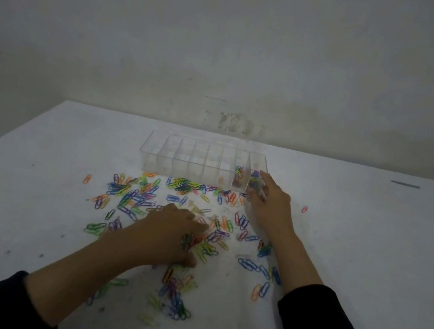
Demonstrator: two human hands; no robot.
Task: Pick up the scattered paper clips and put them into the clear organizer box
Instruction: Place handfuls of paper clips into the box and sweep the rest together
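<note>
Many coloured paper clips lie scattered over the white table, in front of a clear organizer box with several compartments. Its two rightmost compartments hold a few clips. My left hand lies palm down on the pile in the middle, fingers curled around a bunch of clips. My right hand rests against the box's right front corner, its fingers curled by the end compartment. Whether it holds any clips is hidden.
A plain pale wall stands right behind the table's far edge. Single stray clips lie off to the left and right. A thin dark mark sits near the table's far right edge. Dark sleeves cover both forearms.
</note>
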